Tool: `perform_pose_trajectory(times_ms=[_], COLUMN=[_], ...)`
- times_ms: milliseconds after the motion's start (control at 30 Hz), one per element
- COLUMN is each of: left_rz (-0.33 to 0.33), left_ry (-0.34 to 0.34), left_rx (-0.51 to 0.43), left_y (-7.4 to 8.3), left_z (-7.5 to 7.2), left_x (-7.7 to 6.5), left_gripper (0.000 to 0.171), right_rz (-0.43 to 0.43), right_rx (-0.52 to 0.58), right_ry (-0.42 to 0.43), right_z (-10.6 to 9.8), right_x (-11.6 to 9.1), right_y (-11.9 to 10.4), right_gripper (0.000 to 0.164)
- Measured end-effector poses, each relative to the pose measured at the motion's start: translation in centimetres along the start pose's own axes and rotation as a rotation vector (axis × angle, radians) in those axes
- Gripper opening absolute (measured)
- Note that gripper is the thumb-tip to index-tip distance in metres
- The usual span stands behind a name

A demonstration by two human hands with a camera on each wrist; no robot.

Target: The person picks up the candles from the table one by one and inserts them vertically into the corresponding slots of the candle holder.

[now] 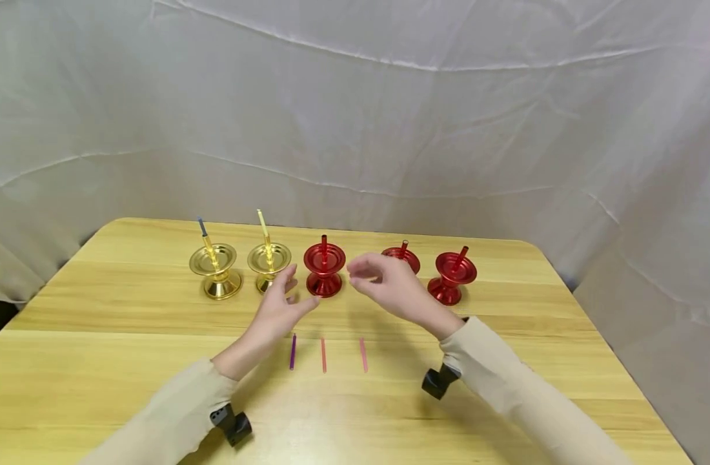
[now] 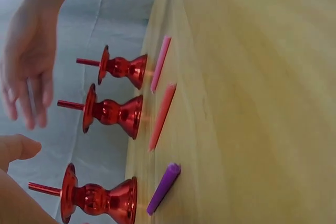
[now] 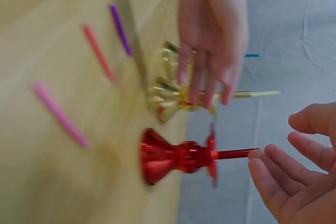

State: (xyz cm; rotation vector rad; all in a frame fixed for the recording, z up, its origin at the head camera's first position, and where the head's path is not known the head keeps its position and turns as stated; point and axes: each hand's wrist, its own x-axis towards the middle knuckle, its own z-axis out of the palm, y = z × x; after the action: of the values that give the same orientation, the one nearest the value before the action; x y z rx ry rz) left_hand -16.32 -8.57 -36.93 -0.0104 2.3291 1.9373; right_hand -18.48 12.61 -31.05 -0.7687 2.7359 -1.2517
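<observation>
My left hand (image 1: 276, 307), fingers spread and holding nothing, hovers in front of the second gold candle holder (image 1: 270, 257). A pale yellow candle (image 1: 263, 223) stands in that holder. The right hand (image 1: 386, 284) is also without anything in its grasp, fingers relaxed, between the near red candle holder (image 1: 324, 284) and another red holder (image 1: 413, 260), which it partly hides. In the right wrist view its fingertips appear close by the tube of a red holder (image 3: 157, 156). On the table in front lie a purple candle (image 1: 293, 352), a coral candle (image 1: 323, 355) and a pink candle (image 1: 363, 355).
At the far left of the row, a gold holder (image 1: 221, 285) carries a blue candle (image 1: 202, 226). A red holder (image 1: 446, 292) ends the row on the right. The wooden table (image 1: 128, 310) backs onto a pale cloth curtain (image 1: 332, 129).
</observation>
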Motion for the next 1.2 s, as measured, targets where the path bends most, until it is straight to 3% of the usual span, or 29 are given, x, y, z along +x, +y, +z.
perform_pose_trajectory(times_ms=[333, 533, 867, 1033, 1200], left_rz=[-0.015, -0.051, -0.042, -0.035, -0.054], left_ry=[0.033, 0.054, 0.083, 0.123, 0.141], left_rx=[-0.073, -0.086, -0.077, -0.097, -0.052], left_y=[0.9, 1.2, 1.2, 1.3, 1.0], left_z=[1.2, 1.2, 1.9, 2.3, 2.6], left_x=[2.3, 3.2, 4.2, 5.0, 5.6], left_gripper=[0.090, 0.089, 0.086, 0.086, 0.088], right_rz=[0.102, 0.152, 0.247, 0.307, 0.324], right_rx=[0.142, 0.151, 0.121, 0.074, 0.050], right_ry=[-0.085, -0.101, -0.183, -0.161, -0.132], right_z=[1.1, 2.1, 3.0, 3.4, 4.2], right_x=[-4.2, -5.7, -6.4, -6.2, -5.9], right_y=[4.3, 5.3, 5.1, 4.9, 4.8], right_gripper=[0.021, 0.020, 0.023, 0.020, 0.016])
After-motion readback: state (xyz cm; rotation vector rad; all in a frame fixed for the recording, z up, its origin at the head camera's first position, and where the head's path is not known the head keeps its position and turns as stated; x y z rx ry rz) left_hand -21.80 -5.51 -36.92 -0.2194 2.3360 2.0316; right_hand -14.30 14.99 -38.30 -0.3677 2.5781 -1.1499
